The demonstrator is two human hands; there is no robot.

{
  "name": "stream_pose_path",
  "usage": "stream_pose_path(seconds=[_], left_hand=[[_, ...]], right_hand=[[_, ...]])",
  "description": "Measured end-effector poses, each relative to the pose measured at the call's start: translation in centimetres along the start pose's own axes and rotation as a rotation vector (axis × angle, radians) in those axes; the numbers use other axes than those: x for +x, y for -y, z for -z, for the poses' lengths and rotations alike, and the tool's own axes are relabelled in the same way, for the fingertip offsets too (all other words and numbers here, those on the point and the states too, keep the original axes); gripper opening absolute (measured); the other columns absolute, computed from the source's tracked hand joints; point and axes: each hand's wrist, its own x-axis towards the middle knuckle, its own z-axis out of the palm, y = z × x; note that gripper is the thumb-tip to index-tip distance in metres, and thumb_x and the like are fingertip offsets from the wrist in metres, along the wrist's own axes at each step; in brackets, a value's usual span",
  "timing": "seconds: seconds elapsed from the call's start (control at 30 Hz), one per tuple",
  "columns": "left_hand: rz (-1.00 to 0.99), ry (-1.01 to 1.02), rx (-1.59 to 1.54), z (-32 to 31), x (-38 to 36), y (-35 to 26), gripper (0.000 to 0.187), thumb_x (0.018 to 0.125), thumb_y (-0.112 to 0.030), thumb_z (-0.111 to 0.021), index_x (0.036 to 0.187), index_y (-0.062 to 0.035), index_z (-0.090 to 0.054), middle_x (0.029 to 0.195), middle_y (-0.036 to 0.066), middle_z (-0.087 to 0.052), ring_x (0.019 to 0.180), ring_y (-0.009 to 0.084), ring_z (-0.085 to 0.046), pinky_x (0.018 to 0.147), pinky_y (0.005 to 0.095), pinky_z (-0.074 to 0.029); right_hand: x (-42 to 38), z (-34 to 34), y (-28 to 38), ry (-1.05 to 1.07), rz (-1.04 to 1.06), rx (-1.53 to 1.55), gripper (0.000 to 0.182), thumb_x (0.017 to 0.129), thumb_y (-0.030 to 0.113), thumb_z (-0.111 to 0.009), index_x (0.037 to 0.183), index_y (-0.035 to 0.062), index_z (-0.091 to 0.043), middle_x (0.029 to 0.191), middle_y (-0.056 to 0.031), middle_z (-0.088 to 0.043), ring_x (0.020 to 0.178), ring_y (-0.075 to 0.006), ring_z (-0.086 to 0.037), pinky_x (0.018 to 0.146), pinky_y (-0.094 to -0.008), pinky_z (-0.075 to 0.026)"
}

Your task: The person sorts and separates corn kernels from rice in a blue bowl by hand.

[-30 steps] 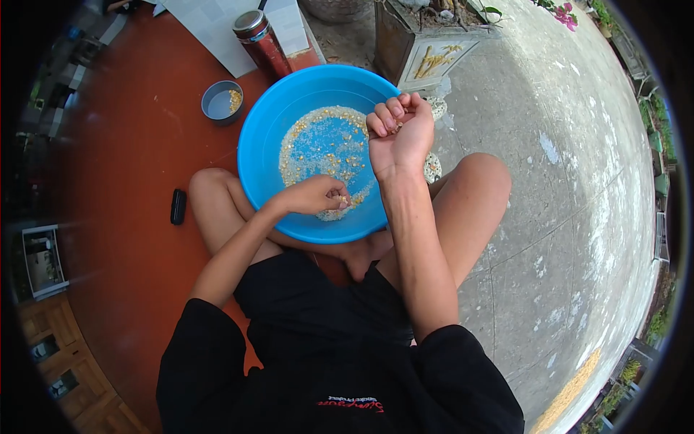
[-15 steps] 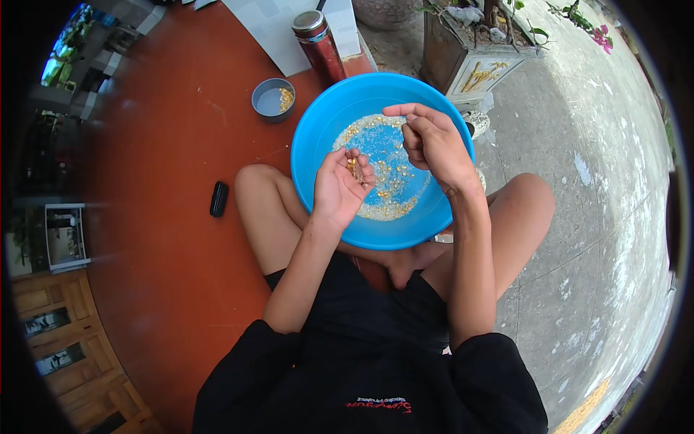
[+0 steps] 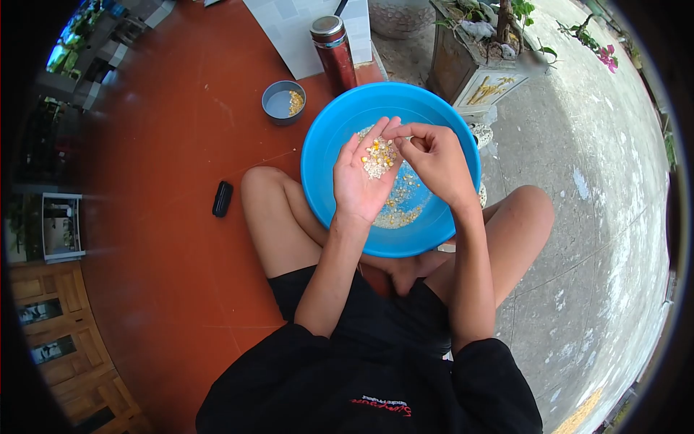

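Palm up over the blue basin, my left hand is slightly cupped with fingers stretched out. It holds a small heap of rice mixed with yellow corn kernels. My right hand hovers at the left fingertips, thumb and index finger pinched together. Whatever lies in that pinch, if anything, is too small to make out. More mixed grain covers part of the basin floor below, partly hidden by both hands. A small grey bowl with some yellow kernels inside stands left of the basin.
A red thermos stands behind the basin, by a light tiled panel. At the back right is a square planter. A black case lies on the red floor beside my bent knee. Grey concrete extends to the right.
My left hand has moved up and opened from a loose curl, showing the grain on its palm. The right index finger has bent from pointing into a pinch beside it.
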Motion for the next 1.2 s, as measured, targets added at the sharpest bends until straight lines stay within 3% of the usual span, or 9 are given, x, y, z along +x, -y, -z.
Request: stream_pose_path(seconds=[0.07,0.17,0.47,0.6,0.67,0.7,0.9,1.07,1.2], left_hand=[[-0.011,-0.008,-0.021,0.0,-0.3,-0.3,0.069,0.115,-0.036,-0.038,0.165,0.0096,-0.027,0.171,0.026,-0.035,0.157,0.0335,-0.039,0.133,0.0482,-0.027],[-0.015,0.005,-0.019,-0.4,-0.5,-0.9,0.074,0.115,-0.040,-0.040,0.166,0.0115,-0.023,0.172,0.028,-0.033,0.156,0.0335,-0.039,0.133,0.0479,-0.027],[0.051,0.096,-0.031,-1.1,-0.9,-1.8,0.080,0.115,-0.043,-0.040,0.167,0.0129,-0.015,0.174,0.030,-0.026,0.159,0.0349,-0.034,0.134,0.0462,-0.023],[0.035,0.120,-0.021,-1.2,-0.8,-1.7,0.080,0.115,-0.043,-0.039,0.167,0.0129,-0.015,0.174,0.030,-0.026,0.159,0.0353,-0.034,0.134,0.0466,-0.023],[0.028,0.090,0.000,-1.2,-0.7,-1.7,0.081,0.115,-0.045,-0.040,0.168,0.0122,-0.015,0.170,0.029,-0.035,0.153,0.0345,-0.041,0.133,0.0466,-0.026],[0.025,0.076,0.010,-1.2,-0.8,-1.7,0.082,0.115,-0.045,-0.041,0.168,0.0119,-0.015,0.168,0.028,-0.039,0.150,0.0341,-0.044,0.132,0.0466,-0.028],[0.005,0.077,0.045,-1.1,-0.8,-2.2,0.080,0.115,-0.045,-0.038,0.167,0.0128,-0.018,0.174,0.028,-0.029,0.156,0.0365,-0.038,0.134,0.0476,-0.023],[0.004,0.068,0.057,-1.2,-0.6,-2.1,0.083,0.114,-0.046,-0.043,0.167,0.0122,-0.018,0.167,0.028,-0.040,0.150,0.0327,-0.046,0.131,0.0461,-0.031],[0.055,0.067,0.017,-1.2,-0.7,-2.0,0.081,0.114,-0.046,-0.044,0.167,0.0112,-0.021,0.168,0.026,-0.041,0.153,0.0327,-0.044,0.131,0.0459,-0.030]], right_hand=[[-0.5,0.3,1.3,-0.021,0.022,-0.241,0.025,0.093,0.007,-0.071,0.115,0.0030,-0.083,0.070,-0.0130,-0.068,0.060,-0.0178,-0.060,0.064,-0.0354,-0.051],[-0.7,0.1,2.0,-0.058,0.037,-0.301,0.026,0.093,0.009,-0.074,0.117,0.0072,-0.083,0.077,-0.0211,-0.071,0.063,-0.0265,-0.067,0.068,-0.0389,-0.055],[-0.8,-0.5,0.4,-0.078,0.216,-0.374,0.020,0.094,0.015,-0.075,0.111,0.0087,-0.082,0.077,-0.0193,-0.073,0.068,-0.0386,-0.071,0.066,-0.0471,-0.056],[-0.9,-0.9,1.0,-0.048,0.196,-0.471,0.015,0.095,0.017,-0.071,0.106,0.0069,-0.073,0.077,-0.0187,-0.073,0.070,-0.0402,-0.072,0.066,-0.0498,-0.056],[-0.8,-0.9,1.1,-0.029,0.204,-0.469,0.015,0.095,0.018,-0.070,0.105,0.0067,-0.070,0.078,-0.0185,-0.073,0.071,-0.0408,-0.072,0.066,-0.0509,-0.056],[-0.7,-0.9,1.2,-0.017,0.199,-0.475,0.015,0.095,0.017,-0.070,0.106,0.0069,-0.070,0.079,-0.0183,-0.074,0.071,-0.0407,-0.072,0.066,-0.0509,-0.056],[-0.8,-1.0,1.8,0.025,0.215,-0.463,0.016,0.094,0.017,-0.070,0.107,0.0071,-0.071,0.080,-0.0176,-0.074,0.073,-0.0398,-0.073,0.067,-0.0513,-0.056],[-0.6,-1.2,1.6,0.030,0.210,-0.458,0.015,0.094,0.017,-0.071,0.104,0.0062,-0.069,0.081,-0.0181,-0.075,0.077,-0.0407,-0.074,0.069,-0.0518,-0.057],[-0.3,-1.6,0.9,-0.031,0.211,-0.303,0.008,0.094,0.012,-0.065,0.099,0.0058,-0.063,0.068,-0.0131,-0.064,0.061,-0.0287,-0.065,0.059,-0.0446,-0.050]])
